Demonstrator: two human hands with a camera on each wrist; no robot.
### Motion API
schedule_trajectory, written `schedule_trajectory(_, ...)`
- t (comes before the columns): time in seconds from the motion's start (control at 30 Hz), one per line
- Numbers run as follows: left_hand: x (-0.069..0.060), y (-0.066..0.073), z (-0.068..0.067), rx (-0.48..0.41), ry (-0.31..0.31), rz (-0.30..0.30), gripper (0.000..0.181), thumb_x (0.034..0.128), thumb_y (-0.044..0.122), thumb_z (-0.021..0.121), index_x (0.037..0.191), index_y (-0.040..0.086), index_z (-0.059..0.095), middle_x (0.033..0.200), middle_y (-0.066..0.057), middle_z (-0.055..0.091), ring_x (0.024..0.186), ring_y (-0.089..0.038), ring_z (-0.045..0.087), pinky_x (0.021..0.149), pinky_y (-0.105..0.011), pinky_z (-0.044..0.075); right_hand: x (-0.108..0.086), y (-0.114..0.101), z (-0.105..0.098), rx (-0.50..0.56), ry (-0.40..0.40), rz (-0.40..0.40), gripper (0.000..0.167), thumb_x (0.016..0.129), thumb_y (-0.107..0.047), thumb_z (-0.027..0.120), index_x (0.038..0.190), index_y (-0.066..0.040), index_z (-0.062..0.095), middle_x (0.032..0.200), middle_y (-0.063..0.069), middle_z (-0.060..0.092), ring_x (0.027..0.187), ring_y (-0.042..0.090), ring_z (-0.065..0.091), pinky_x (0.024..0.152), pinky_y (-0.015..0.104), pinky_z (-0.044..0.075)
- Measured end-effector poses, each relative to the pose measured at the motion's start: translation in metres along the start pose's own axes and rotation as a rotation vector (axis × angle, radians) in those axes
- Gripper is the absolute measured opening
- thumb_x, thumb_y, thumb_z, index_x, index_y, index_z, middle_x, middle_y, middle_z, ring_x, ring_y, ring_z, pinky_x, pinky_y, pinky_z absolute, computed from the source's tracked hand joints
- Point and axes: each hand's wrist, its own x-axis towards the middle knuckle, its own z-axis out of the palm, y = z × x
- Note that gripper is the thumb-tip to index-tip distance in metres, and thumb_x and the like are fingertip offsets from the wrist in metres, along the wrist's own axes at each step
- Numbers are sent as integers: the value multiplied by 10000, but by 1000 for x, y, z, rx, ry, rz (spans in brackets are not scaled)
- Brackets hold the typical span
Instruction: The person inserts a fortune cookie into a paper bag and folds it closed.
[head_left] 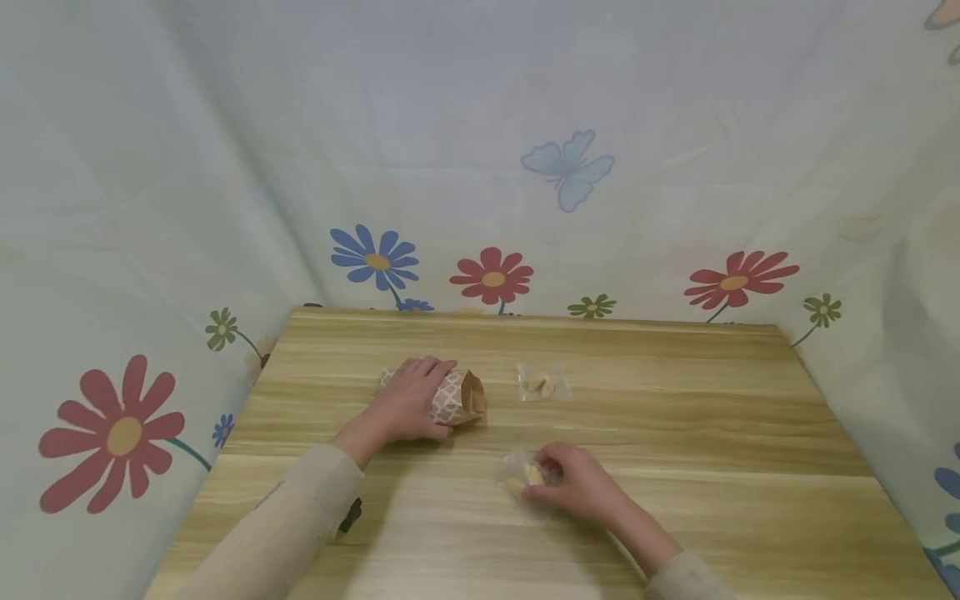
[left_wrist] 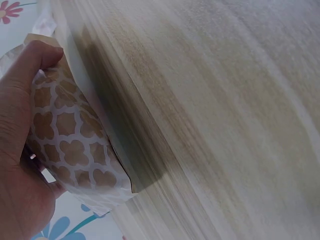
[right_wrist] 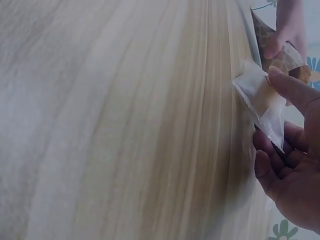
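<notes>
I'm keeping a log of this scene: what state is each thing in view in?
Brown-and-white patterned paper bag: on its side, mouth open, gripped by the left hand.
Translucent plastic packet with pale yellow contents: pinched by the right hand; whether it is sealed, I cannot tell.
Second translucent plastic packet with pale yellow contents: lying on the pale wood-grain table, touched by neither hand.

Patterned paper bag, sideways — wrapped cookie nearby
</notes>
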Motion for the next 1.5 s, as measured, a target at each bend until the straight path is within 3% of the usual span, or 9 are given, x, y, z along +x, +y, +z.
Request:
schedule_trajectory(0.43,4,4,3,-47,-5,-17,1158,684,522,929,1613,71,404,1435,-121,561,1331,-322,519,1214,-517,381,7,1,-7,19,-46,-54,226,935,-304,823,1052,-121,758,898,-89,647,810,64,580,718,258,509)
schedule_trajectory(0.7,7,6,9,-93,1,-22,1146,687,537,932,1619,125,407,1419,-70,567,1304,-290,524,1176,-503,428,8,-3,-16,20,-104,-60,230,922,-288,838,1045,-129,728,880,-81,636,776,79,563,677,270,486)
schedule_trajectory(0.93,9,11,11,-157,-36,-63,1164,697,507,953,1651,182,371,1432,-38,545,1306,-260,528,1164,-485,445,9,0,-21,32,-131,-52,229,913,-302,849,1022,-145,724,909,-82,684,785,73,590,697,266,504)
schedule_trajectory(1.07,9,12,12,-171,-34,-55,1157,697,491,963,1645,173,382,1424,-40,547,1293,-252,534,1156,-484,456,8,8,-24,77,-139,-37,229,931,-321,828,1043,-144,737,954,-67,707,846,96,629,748,277,534)
schedule_trajectory(1.23,9,15,13,-169,-22,-38,1152,691,501,960,1635,157,396,1413,-50,557,1277,-255,543,1146,-485,467,8,19,-30,194,-87,35,291,964,-306,792,1125,-71,733,1025,2,722,942,154,666,815,288,563)
schedule_trajectory(1.37,10,16,13,-150,-20,-26,1155,698,523,949,1640,164,387,1408,-49,558,1275,-252,544,1146,-471,467,12,22,-37,265,6,84,319,966,-268,787,1149,-15,720,1027,48,724,930,176,669,785,283,565)
schedule_trajectory(1.5,10,19,13,-152,-13,-24,1153,699,535,945,1640,170,389,1401,-46,558,1269,-247,546,1140,-467,471,21,18,-44,292,100,127,306,959,-255,804,1145,-29,713,1035,38,726,948,153,654,805,280,552)
